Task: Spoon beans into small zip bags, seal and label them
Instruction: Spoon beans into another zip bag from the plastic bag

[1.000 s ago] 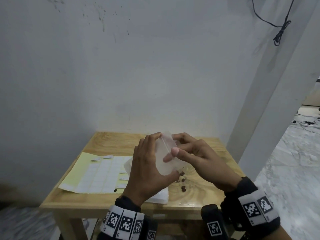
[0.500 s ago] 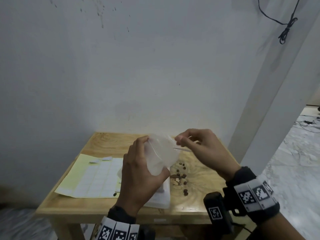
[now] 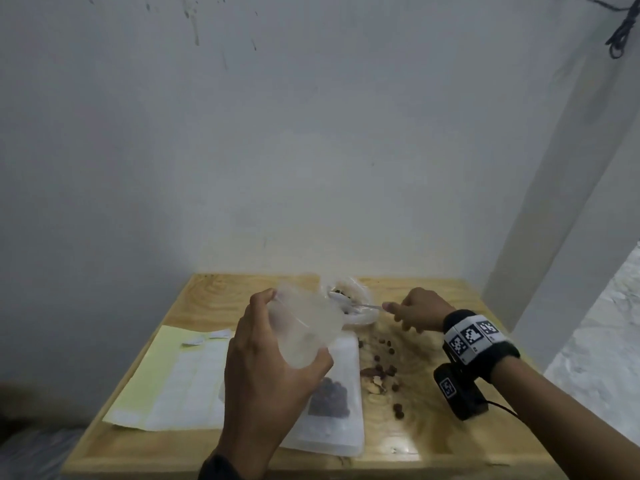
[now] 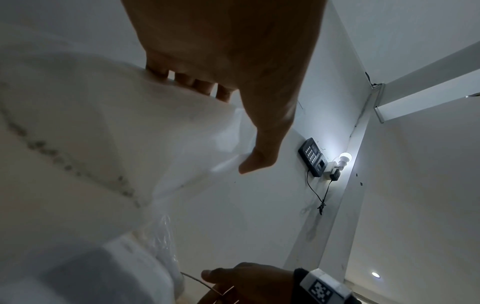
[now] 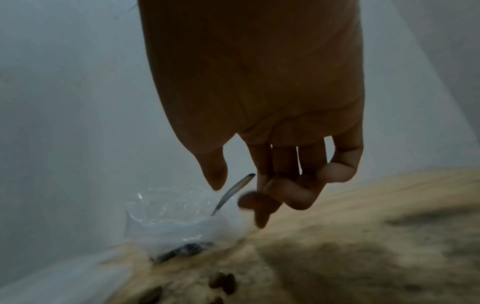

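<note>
My left hand (image 3: 292,327) grips an empty clear zip bag (image 3: 311,320) above the table, its mouth toward the right; the left wrist view shows thumb and fingers curled round the zip bag (image 4: 130,133). My right hand (image 3: 398,311) pinches the thin handle of a metal spoon (image 3: 363,306), whose bowl sits in a crumpled clear bag of dark beans (image 3: 362,318). From the right wrist, the spoon (image 5: 228,197) slants down into that bean bag (image 5: 171,216). A filled zip bag (image 3: 329,400) lies flat below my left hand.
The small wooden table (image 3: 214,292) stands against a white wall. A label sheet on yellow backing (image 3: 187,375) lies at the left. A stack of clear bags (image 3: 346,438) lies under the filled one. Loose beans (image 3: 381,367) are scattered right of the stack.
My right hand left the zip bag's mouth and moved right and back, with the spoon now in the bean bag. The left hand keeps holding the bag.
</note>
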The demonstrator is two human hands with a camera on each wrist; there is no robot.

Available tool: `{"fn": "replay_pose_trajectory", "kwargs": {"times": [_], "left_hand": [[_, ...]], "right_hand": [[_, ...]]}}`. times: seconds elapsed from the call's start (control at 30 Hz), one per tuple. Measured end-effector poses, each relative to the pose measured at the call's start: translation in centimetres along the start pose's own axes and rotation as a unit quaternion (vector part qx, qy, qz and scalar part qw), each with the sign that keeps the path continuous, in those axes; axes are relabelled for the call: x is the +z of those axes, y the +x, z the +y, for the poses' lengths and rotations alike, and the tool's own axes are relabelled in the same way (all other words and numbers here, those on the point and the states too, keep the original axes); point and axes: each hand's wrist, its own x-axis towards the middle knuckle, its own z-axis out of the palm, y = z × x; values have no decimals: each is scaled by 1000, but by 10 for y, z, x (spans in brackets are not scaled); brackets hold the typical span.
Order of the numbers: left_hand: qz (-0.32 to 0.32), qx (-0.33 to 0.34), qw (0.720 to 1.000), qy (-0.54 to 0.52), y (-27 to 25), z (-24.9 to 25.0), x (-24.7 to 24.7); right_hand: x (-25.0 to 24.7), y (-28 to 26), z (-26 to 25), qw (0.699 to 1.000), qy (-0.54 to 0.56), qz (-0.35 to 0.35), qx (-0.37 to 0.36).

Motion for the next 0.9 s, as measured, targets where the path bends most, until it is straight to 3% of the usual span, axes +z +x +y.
{"fn": "replay_pose_trajectory", "kwargs": {"times": [0.17, 0.33, 0.47, 0.77, 0.9], "left_hand": [[-10, -12, 1000, 2, 6, 0, 7], [-15, -23, 1000, 1, 9, 2, 10], [-17, -30, 999, 0, 8, 2, 11], [-13, -26, 1000, 10, 6, -3, 8], [-19, -28, 999, 7, 7, -3, 9]], "right_hand": [[-10, 1, -9, 998, 33, 42, -38], [-25, 0, -15, 960, 137, 198, -146], [-27, 4, -12, 930, 103, 311, -169], [-20, 2, 3, 938, 40, 301, -169], [-22, 5, 9, 920, 67, 334, -194]]}}
